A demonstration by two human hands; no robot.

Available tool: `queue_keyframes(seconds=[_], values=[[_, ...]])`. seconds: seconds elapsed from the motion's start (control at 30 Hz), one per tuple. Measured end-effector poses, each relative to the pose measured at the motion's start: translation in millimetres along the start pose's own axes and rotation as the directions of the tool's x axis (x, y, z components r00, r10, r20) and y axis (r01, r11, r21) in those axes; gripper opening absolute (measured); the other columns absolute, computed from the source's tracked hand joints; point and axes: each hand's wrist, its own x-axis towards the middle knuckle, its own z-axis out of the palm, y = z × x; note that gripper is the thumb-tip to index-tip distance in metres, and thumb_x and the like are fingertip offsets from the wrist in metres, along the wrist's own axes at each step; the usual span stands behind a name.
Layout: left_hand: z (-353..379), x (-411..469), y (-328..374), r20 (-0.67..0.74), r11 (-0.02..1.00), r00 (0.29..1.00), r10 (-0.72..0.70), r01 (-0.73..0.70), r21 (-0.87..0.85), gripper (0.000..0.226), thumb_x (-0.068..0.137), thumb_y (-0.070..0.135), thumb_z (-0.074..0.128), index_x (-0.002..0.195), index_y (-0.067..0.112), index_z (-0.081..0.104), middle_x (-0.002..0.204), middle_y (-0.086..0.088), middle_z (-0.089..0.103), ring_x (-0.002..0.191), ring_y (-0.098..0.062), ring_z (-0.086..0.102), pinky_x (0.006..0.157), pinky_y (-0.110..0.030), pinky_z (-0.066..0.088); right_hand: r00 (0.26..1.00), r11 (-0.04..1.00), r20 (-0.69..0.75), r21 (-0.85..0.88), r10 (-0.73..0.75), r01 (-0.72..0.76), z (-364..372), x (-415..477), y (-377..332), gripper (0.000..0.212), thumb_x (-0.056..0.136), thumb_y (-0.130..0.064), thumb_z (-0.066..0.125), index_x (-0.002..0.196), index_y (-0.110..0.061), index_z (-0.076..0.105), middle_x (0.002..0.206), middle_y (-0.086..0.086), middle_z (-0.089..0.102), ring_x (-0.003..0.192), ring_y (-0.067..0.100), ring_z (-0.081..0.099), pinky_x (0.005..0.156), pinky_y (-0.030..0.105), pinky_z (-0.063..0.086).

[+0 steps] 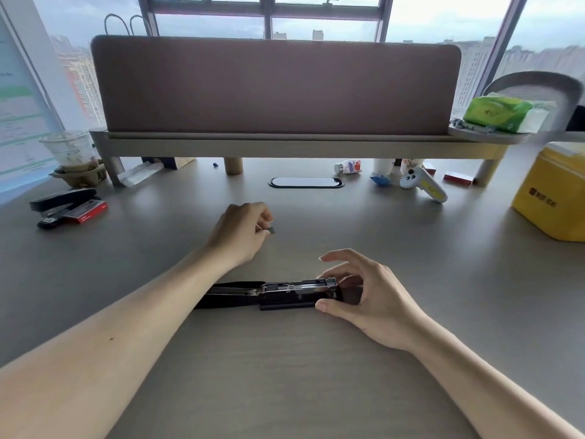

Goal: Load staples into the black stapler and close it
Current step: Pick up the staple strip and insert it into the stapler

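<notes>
The black stapler [285, 296] lies opened flat on the grey desk, its metal staple channel facing up. My right hand [364, 296] grips its right end between thumb and fingers. Beyond the stapler, my left hand [243, 229] hovers over the desk and pinches a small strip of staples [270, 230] at its fingertips. My left forearm crosses over the stapler's left end and hides part of it.
A second black stapler [63, 199] and a red staple box [87, 210] lie at the far left. At the back stand a plastic cup [71, 152], a small bottle [348, 167] and a white controller [422, 183]. A yellow box [554, 194] sits at right.
</notes>
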Motion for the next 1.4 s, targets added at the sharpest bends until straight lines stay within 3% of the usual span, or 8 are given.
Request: queue_keyframes(seconds=[0.13, 0.23, 0.43, 0.53, 0.73, 0.93, 1.13, 1.4], values=[[-17.8, -30.0, 27.8, 0.009, 0.974, 0.987, 0.16, -0.156, -0.165, 0.02, 0.086, 0.004, 0.078, 0.104, 0.012, 0.074, 0.094, 0.002, 0.079, 0.083, -0.012, 0.075, 0.077, -0.021, 0.059, 0.994, 0.986, -0.099, 0.165, 0.043, -0.026, -2.3, 1.2, -0.2, 0.042, 0.083, -0.052, 0.08, 0.12, -0.033, 0.071, 0.106, -0.013, 0.079, 0.097, 0.005, 0.074, 0.086, 0.022, 0.058], [-25.6, -52.6, 41.7, -0.017, 0.928, 0.957, 0.289, -0.284, -0.242, 0.024, 0.084, 0.004, 0.082, 0.106, 0.011, 0.073, 0.094, 0.004, 0.08, 0.085, -0.006, 0.076, 0.08, -0.02, 0.06, 0.975, 0.96, -0.196, 0.276, 0.103, -0.046, -5.2, 11.2, -14.2, 0.021, 0.097, -0.041, 0.071, 0.108, -0.024, 0.076, 0.094, -0.006, 0.084, 0.086, 0.006, 0.078, 0.085, 0.03, 0.061], [-26.5, -69.4, 57.7, -0.095, 0.86, 0.898, 0.43, -0.439, -0.258, 0.027, 0.082, 0.003, 0.084, 0.105, 0.006, 0.071, 0.094, 0.003, 0.081, 0.084, -0.006, 0.078, 0.08, -0.028, 0.062, 0.981, 0.94, -0.013, 0.288, 0.195, -0.183, -6.9, 29.2, -39.6, 0.038, 0.084, -0.058, 0.071, 0.092, -0.022, 0.082, 0.084, -0.006, 0.086, 0.083, 0.011, 0.081, 0.095, 0.045, 0.064], [-24.3, -69.9, 61.7, -0.095, 0.844, 0.875, 0.474, -0.482, -0.236, 0.024, 0.082, 0.004, 0.084, 0.102, 0.005, 0.071, 0.093, 0.001, 0.08, 0.084, -0.008, 0.078, 0.078, -0.031, 0.062, 0.982, 0.916, 0.018, 0.358, 0.189, -0.182, -4.7, 28.4, -38.8, 0.03, 0.088, -0.044, 0.078, 0.093, -0.016, 0.084, 0.086, 0.002, 0.086, 0.081, 0.014, 0.077, 0.097, 0.051, 0.062], [-24.4, -68.9, 63.0, -0.034, 0.873, 0.96, 0.279, -0.268, -0.407, 0.024, 0.078, 0.015, 0.089, 0.093, 0.013, 0.07, 0.088, 0.002, 0.078, 0.08, -0.012, 0.077, 0.08, -0.033, 0.063, 0.992, 0.918, -0.03, 0.382, 0.127, -0.106, -7.5, 23.6, -32.4, 0.006, 0.089, -0.013, 0.083, 0.085, -0.017, 0.084, 0.075, -0.003, 0.083, 0.069, 0.004, 0.071, 0.073, 0.024, 0.055], [-27.3, -63.7, 56.5, 0.112, 0.8, 0.982, 0.15, -0.054, -0.598, 0.01, 0.082, 0.005, 0.084, 0.085, 0.004, 0.075, 0.088, -0.008, 0.082, 0.086, -0.028, 0.08, 0.089, -0.05, 0.061, 0.992, 0.942, -0.124, 0.332, 0.002, 0.039, -6.2, 17.1, -27.4, 0.006, 0.087, -0.01, 0.084, 0.09, -0.015, 0.083, 0.087, 0.007, 0.085, 0.078, 0.011, 0.078, 0.079, 0.025, 0.061], [-24.1, -75.7, 53.9, 0.129, 0.88, 0.975, 0.181, -0.102, -0.464, 0.01, 0.081, 0.011, 0.086, 0.082, 0.019, 0.08, 0.081, 0.003, 0.082, 0.078, -0.012, 0.079, 0.082, -0.039, 0.063, 0.994, 0.987, -0.109, 0.153, -0.025, 0.042, -2.2, -1.0, -13.8, 0.033, 0.077, -0.026, 0.091, 0.107, -0.028, 0.078, 0.106, -0.014, 0.081, 0.102, 0.002, 0.074, 0.092, 0.02, 0.058], [-26.3, -84.6, 60.9, 0.12, 0.933, 0.953, 0.28, -0.24, -0.267, 0.006, 0.082, 0.014, 0.085, 0.084, 0.02, 0.083, 0.079, 0.011, 0.081, 0.081, -0.003, 0.075, 0.072, -0.005, 0.051, 0.994, 0.993, -0.077, 0.101, 0.074, -0.066, 1.4, -6.2, -1.5, 0.03, 0.077, -0.022, 0.091, 0.102, -0.032, 0.078, 0.099, -0.01, 0.082, 0.093, 0.005, 0.078, 0.094, 0.035, 0.063]])
